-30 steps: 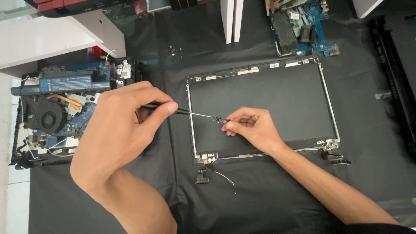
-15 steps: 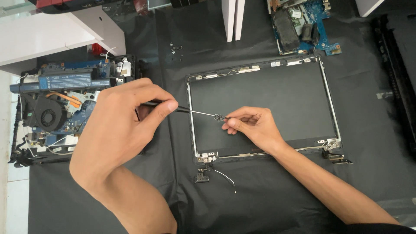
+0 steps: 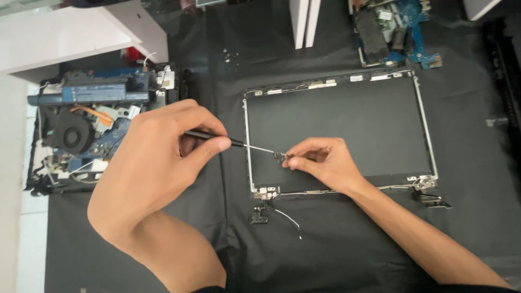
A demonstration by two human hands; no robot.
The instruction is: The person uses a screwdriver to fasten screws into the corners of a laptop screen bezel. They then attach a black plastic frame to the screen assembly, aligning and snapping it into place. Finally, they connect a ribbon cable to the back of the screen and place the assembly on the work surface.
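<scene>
The left hand (image 3: 157,163) edged slightly rightward.

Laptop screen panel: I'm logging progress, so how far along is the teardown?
Done: the laptop base lies open with its fan exposed, a circuit board sits apart, and the screen panel lies separate. In hand: the left hand points a screwdriver at a small part pinched by the right hand. Left: the panel's metal frame and a hinge remain attached.

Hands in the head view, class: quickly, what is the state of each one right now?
Left hand: closed around a thin screwdriver, tip at the small part.
Right hand: fingertips pinching a small dark part over the laptop screen panel.
</scene>
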